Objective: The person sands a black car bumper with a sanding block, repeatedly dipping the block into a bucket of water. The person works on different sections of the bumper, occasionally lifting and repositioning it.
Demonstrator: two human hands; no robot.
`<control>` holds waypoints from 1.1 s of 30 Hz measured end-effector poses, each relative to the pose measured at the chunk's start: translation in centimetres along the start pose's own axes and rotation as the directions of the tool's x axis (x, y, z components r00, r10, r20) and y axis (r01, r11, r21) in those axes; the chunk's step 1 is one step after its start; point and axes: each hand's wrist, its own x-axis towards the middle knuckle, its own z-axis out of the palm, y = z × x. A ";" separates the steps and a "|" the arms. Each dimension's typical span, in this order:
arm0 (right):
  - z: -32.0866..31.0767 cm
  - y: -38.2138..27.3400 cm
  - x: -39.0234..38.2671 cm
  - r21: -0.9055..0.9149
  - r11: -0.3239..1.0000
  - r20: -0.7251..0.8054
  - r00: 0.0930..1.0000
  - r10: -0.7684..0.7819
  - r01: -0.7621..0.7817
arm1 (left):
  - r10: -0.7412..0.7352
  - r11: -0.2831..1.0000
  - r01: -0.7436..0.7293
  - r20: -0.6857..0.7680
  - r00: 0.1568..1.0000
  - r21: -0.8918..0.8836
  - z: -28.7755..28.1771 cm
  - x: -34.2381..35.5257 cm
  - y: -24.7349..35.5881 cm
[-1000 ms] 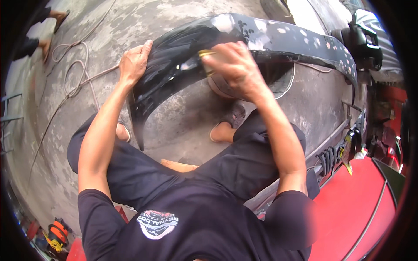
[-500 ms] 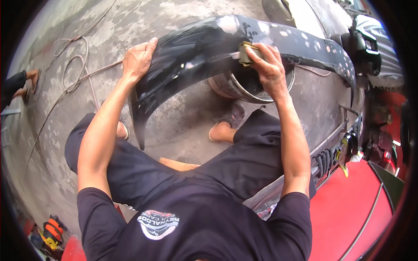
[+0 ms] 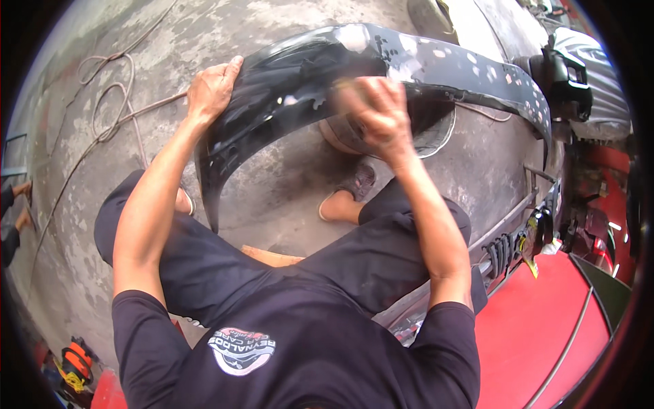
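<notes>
A long curved black car bumper [image 3: 293,75] lies across in front of me, dull and wet-looking, with pale patches toward its right half. My left hand [image 3: 212,92] grips its upper left edge, fingers closed over the rim. My right hand [image 3: 376,112], smeared by motion, presses on the bumper's middle. The folded sandpaper that showed in it half a second ago is hidden under the fingers now. Below the middle of the bumper stands a round metal wheel rim [image 3: 436,140], partly covered by my right hand.
A hose [image 3: 112,133] loops over the concrete floor at the left. A red panel [image 3: 538,334] is at the lower right, beside a metal frame with black straps [image 3: 504,255]. Another person's feet [image 3: 24,204] show at the far left. A wooden piece [image 3: 272,256] lies between my legs.
My right hand has swept left and slightly down along the bumper, and the sandpaper has gone out of sight beneath it. My left hand keeps its hold on the edge.
</notes>
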 end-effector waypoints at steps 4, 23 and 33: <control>-2.1 0.5 1.2 0.071 0.997 0.084 0.996 -0.034 0.028 | 0.041 0.999 -0.041 -0.010 0.999 -0.020 -0.6 -0.3 -0.7; -0.9 -1.4 2.4 0.094 0.990 0.118 0.989 0.094 -0.106 | 0.009 1.000 -0.009 0.010 1.000 0.012 -0.4 -0.3 0.5; -0.8 0.4 2.6 0.052 0.995 0.110 0.991 0.080 -0.086 | -0.032 0.999 0.031 0.033 0.999 0.032 -0.6 -0.5 1.0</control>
